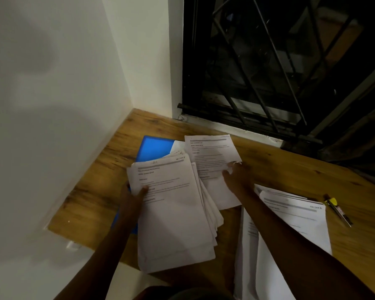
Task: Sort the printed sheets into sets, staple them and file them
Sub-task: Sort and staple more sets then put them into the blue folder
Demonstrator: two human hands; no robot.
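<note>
On the wooden counter (290,169), the left hand (132,195) pinches the fanned white paper stack (173,213) steady while the right hand (238,176), at one o'clock, pinches one white printed sheet (212,152), best slid off singly.

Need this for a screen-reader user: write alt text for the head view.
A person's left hand grips a fanned stack of printed sheets on a wooden desk while the right hand pinches a single sheet beyond it. A blue folder lies under the stack; a second pile and a small yellow-tipped tool lie to the right.
</note>
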